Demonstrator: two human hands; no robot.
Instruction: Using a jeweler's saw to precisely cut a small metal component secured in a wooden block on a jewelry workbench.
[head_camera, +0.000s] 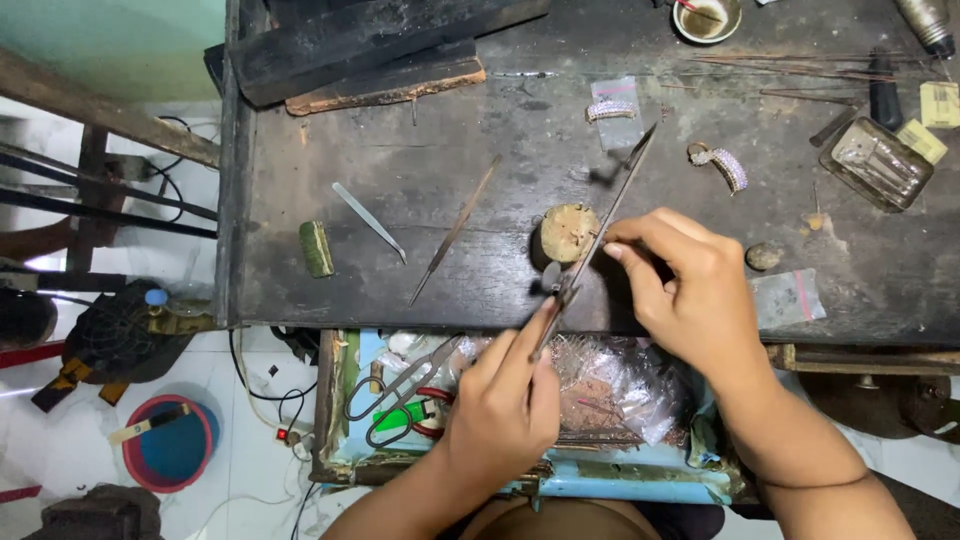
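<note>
My left hand (505, 400) grips the near end of a long thin metal file (612, 200) that slants up and to the right across the dark workbench (400, 190). My right hand (685, 285) pinches something small against the file beside a round wooden peg (568, 232); the item in its fingers is too hidden to name. Two stone-set curved jewellery pieces lie beyond, one (610, 110) on a small plastic bag, the other (728, 166) to the right.
Tweezers (368, 220), a thin rod (455, 232) and a green ridged block (316, 248) lie at left. Wooden planks (370, 50) rest at the back. A glass tray (877, 162) and bowl (706, 20) sit far right. Below, a drawer (600, 480) holds scissors (400, 390) and plastic bags.
</note>
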